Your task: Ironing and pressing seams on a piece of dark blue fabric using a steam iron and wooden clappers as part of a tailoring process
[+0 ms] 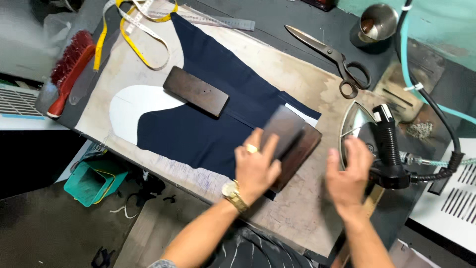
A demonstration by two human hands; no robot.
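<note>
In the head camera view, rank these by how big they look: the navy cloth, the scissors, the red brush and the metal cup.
1. Navy cloth, by far the largest.
2. Scissors and red brush look about alike in length, so they are not ranked against each other.
3. Metal cup, smallest.

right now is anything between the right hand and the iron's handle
Nothing visible does. The right hand is open, right beside the black handle of the steam iron, with only bare pressing board beneath it. The left hand presses a blurred wooden block on the navy cloth, off to the side.
</note>
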